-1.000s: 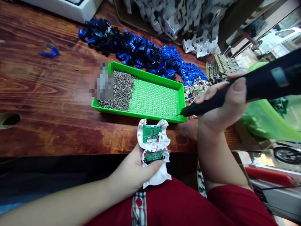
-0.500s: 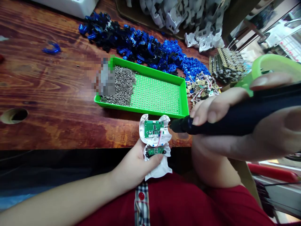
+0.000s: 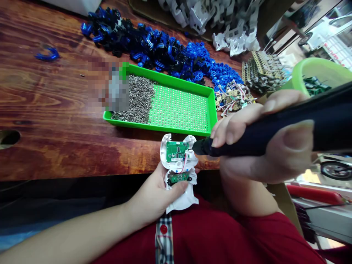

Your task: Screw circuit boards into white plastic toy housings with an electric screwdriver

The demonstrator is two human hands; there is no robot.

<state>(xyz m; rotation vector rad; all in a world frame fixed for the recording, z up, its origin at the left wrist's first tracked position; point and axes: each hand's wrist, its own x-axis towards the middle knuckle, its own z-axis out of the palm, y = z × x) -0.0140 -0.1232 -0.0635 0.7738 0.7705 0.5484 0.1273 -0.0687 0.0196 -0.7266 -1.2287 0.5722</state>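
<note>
My left hand (image 3: 161, 190) is closed around an opened white plastic housing (image 3: 183, 200), its thumb across the lower half. In the upper half lies a green circuit board (image 3: 172, 148); a smaller green board (image 3: 178, 178) sits in the lower half, and a thin red and white cable joins the two. My right hand (image 3: 264, 135) grips a black electric screwdriver (image 3: 247, 141) held nearly level. Its tip is at the right edge of the upper board; the exact contact point is too small to make out.
Behind the housing stands a green tray (image 3: 156, 129) with many screws (image 3: 137, 99) at its left. Beyond are piles of blue parts (image 3: 165, 51), white shells (image 3: 203, 16), wired boards (image 3: 233, 97) and stacked board panels (image 3: 262, 71). A light green bin (image 3: 298, 75) stands at right.
The screwdriver tip has come closer to the board's right edge. The whole bench appears shifted slightly left and up in view. Both hands keep their hold.
</note>
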